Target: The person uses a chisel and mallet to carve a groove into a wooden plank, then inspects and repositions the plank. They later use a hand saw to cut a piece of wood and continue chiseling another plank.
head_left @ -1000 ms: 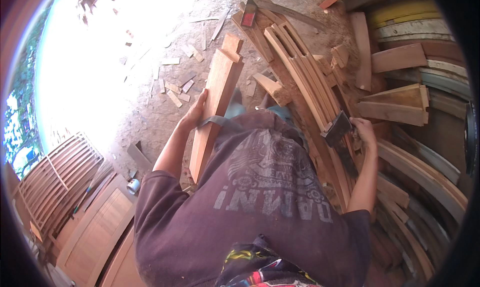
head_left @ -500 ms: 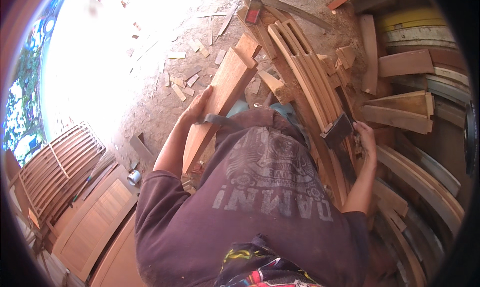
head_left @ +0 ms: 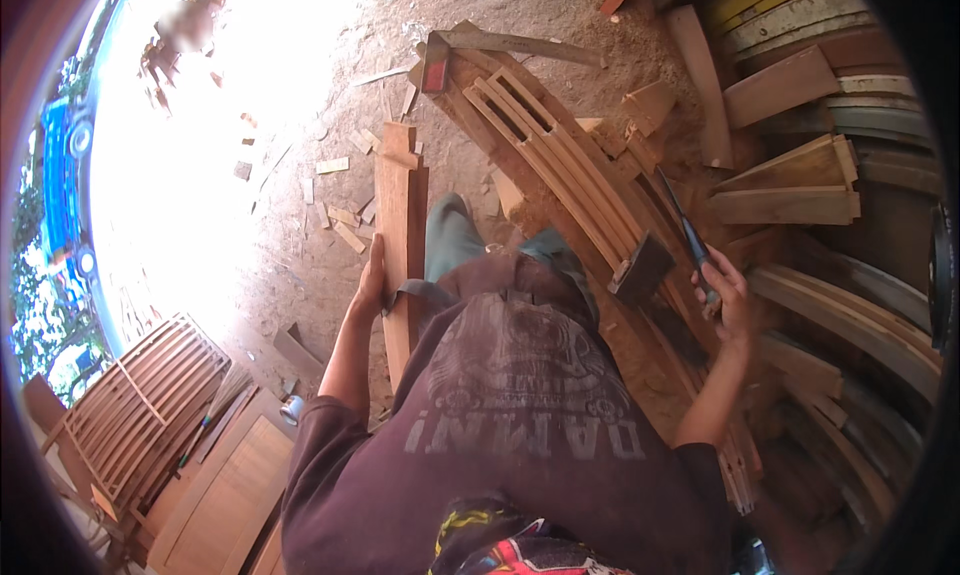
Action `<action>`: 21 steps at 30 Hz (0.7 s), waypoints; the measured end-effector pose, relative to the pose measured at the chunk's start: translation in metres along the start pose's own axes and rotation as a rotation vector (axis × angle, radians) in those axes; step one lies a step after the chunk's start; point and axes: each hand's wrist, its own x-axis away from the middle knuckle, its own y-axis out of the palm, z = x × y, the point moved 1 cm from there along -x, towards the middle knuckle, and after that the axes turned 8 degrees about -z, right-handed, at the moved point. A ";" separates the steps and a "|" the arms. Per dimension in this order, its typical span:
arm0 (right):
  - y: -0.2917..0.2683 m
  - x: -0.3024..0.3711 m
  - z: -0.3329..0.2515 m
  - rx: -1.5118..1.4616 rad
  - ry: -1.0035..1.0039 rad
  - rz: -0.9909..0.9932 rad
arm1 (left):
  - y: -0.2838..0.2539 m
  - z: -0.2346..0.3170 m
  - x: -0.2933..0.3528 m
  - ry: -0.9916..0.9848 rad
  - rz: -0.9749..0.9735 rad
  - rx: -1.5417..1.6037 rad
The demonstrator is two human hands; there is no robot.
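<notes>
My left hand (head_left: 371, 280) grips the side of a thick wooden board (head_left: 398, 200) with a stepped, cut end. The board points away from me beside my left leg, and a grey strap (head_left: 425, 291) crosses it by the hand. On the right, my right hand (head_left: 727, 293) is closed round a slim chisel (head_left: 690, 233), dark and blue, its tip pointing away and slightly left. Left of that hand, a dark block-shaped hammer head (head_left: 645, 270) rests on slotted wooden pieces (head_left: 560, 155). Its handle cannot be made out.
A try square with a red-faced stock (head_left: 436, 63) lies at the far end of the wood pile. Offcuts (head_left: 333, 165) litter the dirt floor. Stacked boards (head_left: 785, 207) line the right side. A slatted panel (head_left: 150, 405) and a door panel (head_left: 225, 500) lie at left.
The board has swung from a rightward slant to nearly straight ahead. My right hand has come up from beside the hammer head, and the chisel now shows in it. The whole view has shifted.
</notes>
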 end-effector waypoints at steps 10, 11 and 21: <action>-0.002 -0.028 0.025 0.210 0.127 0.176 | 0.005 0.066 -0.005 -0.048 0.203 -0.204; 0.002 -0.030 0.027 0.208 0.123 0.201 | 0.002 0.079 -0.013 -0.056 0.206 -0.258; 0.025 -0.032 0.010 0.405 0.242 0.318 | -0.032 0.212 -0.105 0.113 0.208 -0.723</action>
